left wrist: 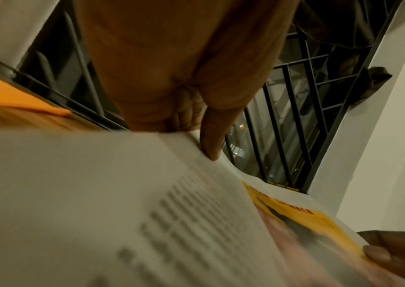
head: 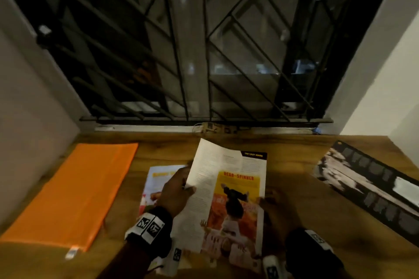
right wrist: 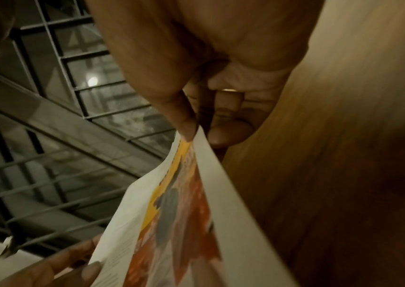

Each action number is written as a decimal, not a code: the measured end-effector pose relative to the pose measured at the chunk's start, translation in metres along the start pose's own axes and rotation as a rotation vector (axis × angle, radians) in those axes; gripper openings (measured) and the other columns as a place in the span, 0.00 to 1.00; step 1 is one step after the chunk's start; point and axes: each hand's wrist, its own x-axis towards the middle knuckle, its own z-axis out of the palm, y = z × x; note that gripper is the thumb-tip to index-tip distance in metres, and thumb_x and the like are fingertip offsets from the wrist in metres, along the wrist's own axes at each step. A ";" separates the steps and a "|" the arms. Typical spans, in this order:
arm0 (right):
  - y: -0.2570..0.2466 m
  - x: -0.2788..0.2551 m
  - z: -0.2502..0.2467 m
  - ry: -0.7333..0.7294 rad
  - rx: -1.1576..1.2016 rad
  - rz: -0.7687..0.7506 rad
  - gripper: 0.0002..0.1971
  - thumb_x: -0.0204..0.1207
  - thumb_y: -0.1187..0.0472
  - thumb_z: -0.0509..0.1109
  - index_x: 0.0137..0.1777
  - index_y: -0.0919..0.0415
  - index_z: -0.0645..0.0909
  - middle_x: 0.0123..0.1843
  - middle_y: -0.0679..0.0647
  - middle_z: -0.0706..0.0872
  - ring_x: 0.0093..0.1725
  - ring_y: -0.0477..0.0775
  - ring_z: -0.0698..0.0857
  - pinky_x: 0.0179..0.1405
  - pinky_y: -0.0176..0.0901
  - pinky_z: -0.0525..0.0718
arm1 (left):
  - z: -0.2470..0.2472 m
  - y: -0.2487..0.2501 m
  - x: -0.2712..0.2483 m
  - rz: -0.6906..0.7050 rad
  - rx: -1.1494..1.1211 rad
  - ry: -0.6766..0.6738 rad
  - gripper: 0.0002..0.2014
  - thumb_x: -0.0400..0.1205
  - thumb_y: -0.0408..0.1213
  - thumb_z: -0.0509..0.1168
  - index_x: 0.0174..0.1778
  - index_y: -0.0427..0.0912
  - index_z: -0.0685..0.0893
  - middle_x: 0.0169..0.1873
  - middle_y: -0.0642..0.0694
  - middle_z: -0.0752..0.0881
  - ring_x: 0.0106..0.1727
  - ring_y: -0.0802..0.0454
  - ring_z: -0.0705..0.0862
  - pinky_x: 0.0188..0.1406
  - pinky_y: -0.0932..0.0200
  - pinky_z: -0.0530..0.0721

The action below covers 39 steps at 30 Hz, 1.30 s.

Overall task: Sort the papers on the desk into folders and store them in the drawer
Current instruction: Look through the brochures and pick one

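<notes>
The left hand (head: 174, 190) pinches a text page (head: 204, 188) and the right hand (head: 275, 205) pinches the magazine (head: 240, 206) edge above the desk (head: 294, 165), beside an orange folder (head: 74, 190).

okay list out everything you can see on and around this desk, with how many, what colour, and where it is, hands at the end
orange folder: one, orange, flat on the desk's left side.
text sheet: one, white with print, lifted at centre.
yellow and orange page: one, headed in red, under the text sheet.
pale colour page: one, left of centre, mostly hidden by the hand.
black and white sheet: one, on the desk's right side.
desk: one, brown wood.
window grille: one, black bars, behind the desk.
left hand: pinches the text sheet's left edge.
right hand: pinches the yellow and orange page's right edge.
</notes>
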 end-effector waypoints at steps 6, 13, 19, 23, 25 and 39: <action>-0.015 0.002 0.086 -0.132 -0.054 -0.017 0.10 0.80 0.66 0.71 0.60 0.63 0.77 0.54 0.59 0.85 0.46 0.53 0.85 0.35 0.42 0.79 | -0.061 -0.056 -0.029 -0.140 0.239 0.053 0.40 0.80 0.32 0.72 0.85 0.52 0.59 0.79 0.46 0.73 0.74 0.42 0.76 0.72 0.46 0.77; -0.010 0.008 0.138 -0.002 -0.511 -0.152 0.12 0.74 0.63 0.73 0.31 0.51 0.78 0.35 0.48 0.85 0.37 0.50 0.86 0.34 0.46 0.85 | -0.080 -0.090 -0.042 -0.151 0.598 -0.065 0.39 0.79 0.48 0.72 0.84 0.56 0.61 0.86 0.48 0.55 0.85 0.44 0.58 0.84 0.46 0.62; -0.002 0.024 0.163 0.006 -0.380 -0.139 0.10 0.70 0.67 0.73 0.48 0.52 0.84 0.47 0.50 0.90 0.47 0.53 0.89 0.44 0.54 0.89 | -0.078 -0.100 -0.044 -0.167 0.702 -0.067 0.36 0.83 0.53 0.65 0.85 0.56 0.58 0.87 0.48 0.45 0.87 0.43 0.48 0.85 0.44 0.55; 0.004 0.031 0.173 -0.042 -0.176 -0.133 0.21 0.73 0.75 0.68 0.56 0.48 0.84 0.54 0.55 0.89 0.56 0.60 0.88 0.53 0.59 0.87 | -0.078 -0.109 -0.043 -0.191 0.646 -0.128 0.35 0.84 0.53 0.62 0.86 0.55 0.55 0.87 0.45 0.46 0.87 0.41 0.47 0.85 0.42 0.51; 0.004 0.032 0.176 -0.035 -0.108 -0.090 0.19 0.74 0.78 0.67 0.60 0.58 0.83 0.53 0.56 0.88 0.57 0.63 0.87 0.51 0.59 0.87 | -0.080 -0.113 -0.043 -0.194 0.631 -0.128 0.35 0.85 0.52 0.61 0.86 0.53 0.54 0.87 0.45 0.48 0.87 0.42 0.48 0.85 0.43 0.50; -0.020 0.016 0.118 0.171 0.248 -0.200 0.10 0.78 0.69 0.73 0.58 0.61 0.84 0.52 0.56 0.92 0.52 0.57 0.91 0.43 0.47 0.86 | -0.083 -0.044 -0.014 -0.141 -0.568 -0.048 0.11 0.88 0.40 0.61 0.65 0.45 0.80 0.57 0.36 0.88 0.55 0.38 0.89 0.54 0.34 0.88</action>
